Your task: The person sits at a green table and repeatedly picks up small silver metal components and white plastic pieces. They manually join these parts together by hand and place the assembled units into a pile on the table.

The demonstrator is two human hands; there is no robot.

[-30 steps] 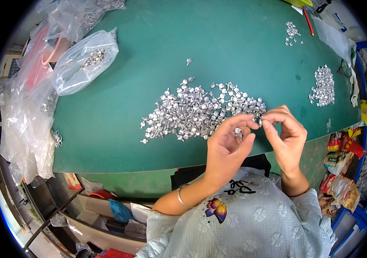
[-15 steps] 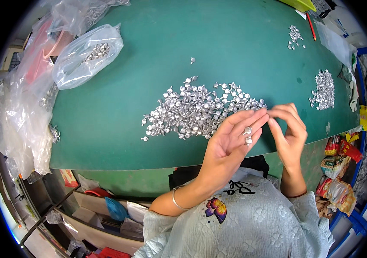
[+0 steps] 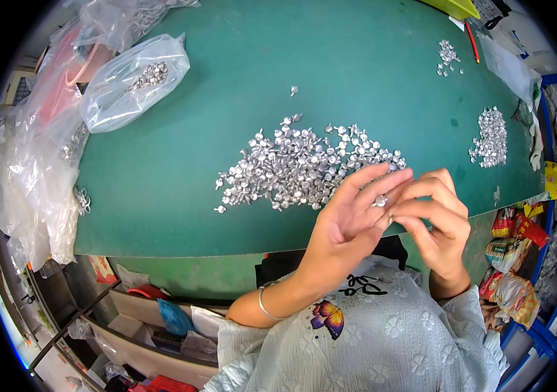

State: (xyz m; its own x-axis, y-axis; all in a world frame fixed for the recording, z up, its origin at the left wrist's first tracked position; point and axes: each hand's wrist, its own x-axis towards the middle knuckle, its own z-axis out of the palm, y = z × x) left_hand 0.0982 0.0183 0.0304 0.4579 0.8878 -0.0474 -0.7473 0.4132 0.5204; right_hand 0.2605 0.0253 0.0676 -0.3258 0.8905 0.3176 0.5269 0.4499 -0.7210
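Note:
A loose heap of small silver metal pieces with round heads and short stems (image 3: 291, 163) lies on the green table (image 3: 239, 78). My left hand (image 3: 347, 228) is in front of the heap's right end, palm up, fingers stretched out. One silver piece (image 3: 379, 201) rests on its fingers. From the right, my right hand (image 3: 438, 222) reaches over the left fingertips. Its thumb and forefinger pinch together on another small silver piece (image 3: 391, 219), mostly covered by the fingers.
Smaller piles of silver pieces (image 3: 489, 137) lie at the right and far right (image 3: 447, 53). A clear plastic bag (image 3: 112, 98) with more pieces lies at the left, beside other plastic bags (image 3: 36, 176). A red pencil (image 3: 472, 42) lies far right. One single piece (image 3: 294, 91) sits behind the heap.
My right hand has moved from the left fingertips down over the left fingers and closed on one of the two pieces resting there. My left hand has barely moved.

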